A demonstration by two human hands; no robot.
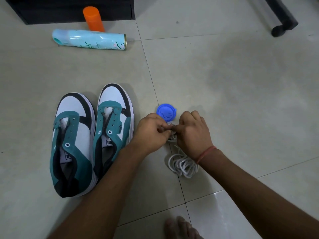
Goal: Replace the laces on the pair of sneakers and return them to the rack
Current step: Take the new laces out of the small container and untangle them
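Floor (224, 83): pale tiles, wide bare stretch to the right and ahead of the hands. Far edge: dark cabinet base (69, 9) upper left; black furniture leg (283, 18) upper right.

Sneakers (89, 140): teal, white and black pair, unlaced, side by side at left, toes forward.

White laces (183, 165): loose coil between the forearms.

Left hand (151, 133) and right hand (193, 133): each grip pinching the lace end, fingertips meeting.

Blue lid (166, 112): just beyond the hands.

Spray can (89, 39) lying flat; orange bottle (94, 18) upright behind it.
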